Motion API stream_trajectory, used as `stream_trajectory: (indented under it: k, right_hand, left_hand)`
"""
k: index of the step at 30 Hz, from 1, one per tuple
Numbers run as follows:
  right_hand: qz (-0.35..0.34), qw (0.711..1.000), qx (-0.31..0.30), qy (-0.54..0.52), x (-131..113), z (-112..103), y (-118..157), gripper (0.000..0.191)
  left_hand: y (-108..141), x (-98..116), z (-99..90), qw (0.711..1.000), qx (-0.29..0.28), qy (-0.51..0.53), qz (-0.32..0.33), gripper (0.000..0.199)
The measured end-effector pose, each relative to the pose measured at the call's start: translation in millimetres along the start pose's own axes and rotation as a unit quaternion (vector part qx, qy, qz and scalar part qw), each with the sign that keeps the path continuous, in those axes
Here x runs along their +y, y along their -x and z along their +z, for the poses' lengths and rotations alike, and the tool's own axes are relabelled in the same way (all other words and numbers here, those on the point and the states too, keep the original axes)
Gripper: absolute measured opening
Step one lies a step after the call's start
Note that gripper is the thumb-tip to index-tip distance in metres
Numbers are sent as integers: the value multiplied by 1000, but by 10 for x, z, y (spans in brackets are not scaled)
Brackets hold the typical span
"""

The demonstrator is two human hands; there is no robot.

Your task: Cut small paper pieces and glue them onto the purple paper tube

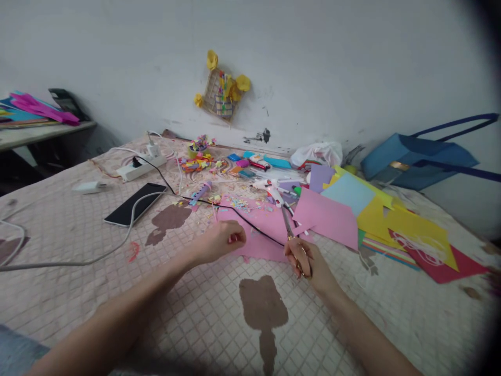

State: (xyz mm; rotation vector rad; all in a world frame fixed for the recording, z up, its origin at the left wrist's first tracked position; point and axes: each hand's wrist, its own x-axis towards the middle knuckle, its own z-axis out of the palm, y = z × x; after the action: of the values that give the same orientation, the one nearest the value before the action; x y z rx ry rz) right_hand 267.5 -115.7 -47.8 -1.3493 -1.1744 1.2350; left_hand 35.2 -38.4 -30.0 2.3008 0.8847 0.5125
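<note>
My right hand [303, 257] is closed round the handles of a pair of scissors [288, 225], whose blades point up and away over the pink sheet. My left hand [224, 239] has its fingers curled together above the left part of the pink sheet [258, 244]; what it pinches, if anything, is too small to make out. A black cable [250, 223] runs across the sheet between the hands. Just beyond the scissors lies a white glue gun [273, 192]. Small paper scraps [242, 203] are scattered on the sheet's far part.
At left are a phone [135, 204], a white charger [90, 187] and a power strip [141, 166] with cables. Coloured papers [376, 219] spread out at right, before a blue bag [410, 162]. A small tub [199, 149] of paper pieces stands at the back.
</note>
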Motion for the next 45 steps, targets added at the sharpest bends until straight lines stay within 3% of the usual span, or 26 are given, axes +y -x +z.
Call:
stream_trajectory:
  k: [5,15,20,26,31,36,45]
  right_hand:
    - [18,1000,-13,7,-20,84,33,46]
    - [18,999,-32,-4,35,62,29,45]
    - [13,999,-26,-14,36,61,24,42]
    - [17,999,-17,44,-12,160,71,30]
    - [3,997,-51,52,-27,285,98,27]
    - [1,994,-97,50,13,356,94,17]
    - [-2,997,-67,40,3,379,135,17]
  left_hand:
    - [29,119,86,996,-73,4,59,13]
    - [-2,80,161,994,-82,25,70,13]
    - [-18,80,153,989,-46,138,-19,7]
    - [-30,114,178,933,-29,346,-99,15]
    - [-22,179,258,917,-21,383,-109,20]
    - [7,182,373,923,-15,375,-81,18]
    - [38,281,362,919,-46,378,-100,26]
